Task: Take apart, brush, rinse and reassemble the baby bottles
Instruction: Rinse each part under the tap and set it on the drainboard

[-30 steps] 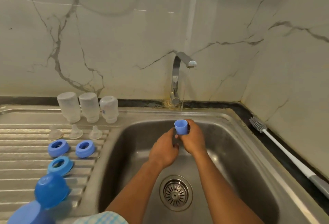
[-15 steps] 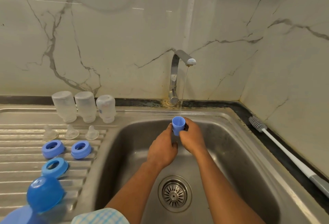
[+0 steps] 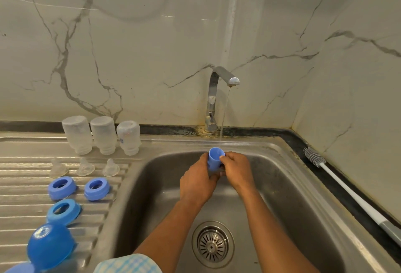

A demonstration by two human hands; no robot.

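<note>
Small blue cap (image 3: 216, 157) is up at the far side of the sink (image 3: 282, 164), mouth tilted up and away, right at the foot of the thin stream from the tap (image 3: 213, 99). Both hands are on it: the left hand (image 3: 197, 183) curls round its near-left side, and the right hand (image 3: 237, 170) pinches it from the right, fingers folded close against the plastic. Whether the water lands inside the cap, I cannot tell. Near the forearms sits the round drain strainer (image 3: 213, 244). Out left on the ribbed draining board (image 3: 21, 199), three clear bottles (image 3: 103, 134) stand upside down at the far edge. Three clear teats (image 3: 85, 166) sit in a row nearer, then three blue rings (image 3: 97, 188), and a big blue dome cap (image 3: 51, 245) nearest. Over on the right, on the dark ledge, a white-handled bottle brush (image 3: 347, 188) lies along the wall
</note>
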